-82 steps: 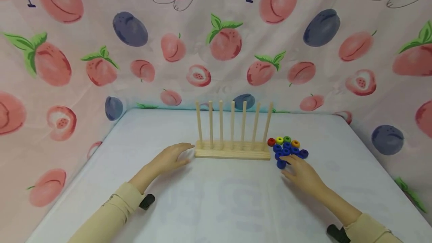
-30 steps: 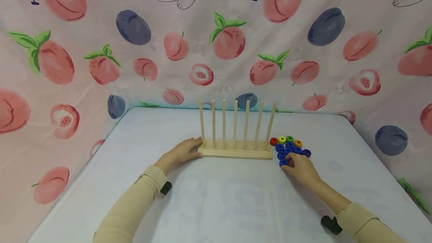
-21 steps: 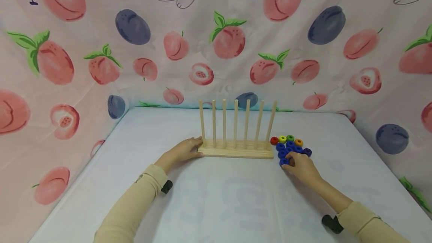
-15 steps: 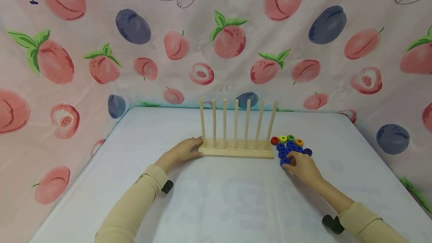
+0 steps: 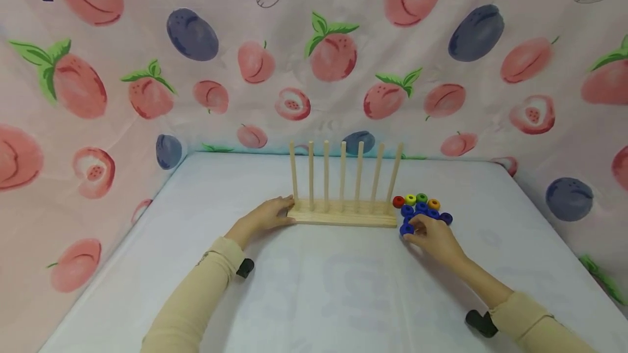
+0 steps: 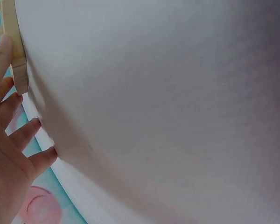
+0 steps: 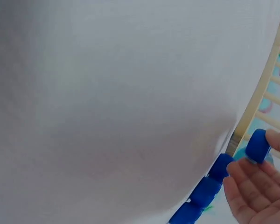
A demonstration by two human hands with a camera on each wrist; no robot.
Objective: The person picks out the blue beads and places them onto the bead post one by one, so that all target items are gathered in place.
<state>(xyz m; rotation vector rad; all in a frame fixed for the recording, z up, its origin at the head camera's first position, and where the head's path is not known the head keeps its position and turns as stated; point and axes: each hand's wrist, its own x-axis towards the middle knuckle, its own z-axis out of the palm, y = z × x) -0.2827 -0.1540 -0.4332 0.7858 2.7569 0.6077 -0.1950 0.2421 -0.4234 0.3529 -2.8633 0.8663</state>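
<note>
A pale wooden peg rack (image 5: pixel 343 219), several upright dowels on a long base, stands on the white table. My left hand (image 5: pixel 266 215) holds the base's left end; the left wrist view shows the thumb (image 6: pixel 1 58) on one side and fingers at the end. Thumb and fingers of my right hand (image 5: pixel 439 239) pinch a blue bead (image 7: pixel 257 146) with a hole, just off the rack's right end. The right wrist view shows it raised above the other blue beads (image 7: pixel 205 191). In the head view, my right hand partly hides the pile.
Red (image 5: pixel 398 201), yellow (image 5: pixel 410 199), green (image 5: pixel 421 198) and orange (image 5: pixel 434 204) beads lie in a row behind the blue ones. A darker blue bead (image 5: pixel 445 218) sits at the right. Fruit-printed cloth (image 5: pixel 314 70) hangs behind the table.
My left hand has come right and taken hold of the rack's end. My right hand has closed on a blue bead and just moved it slightly left and up.
</note>
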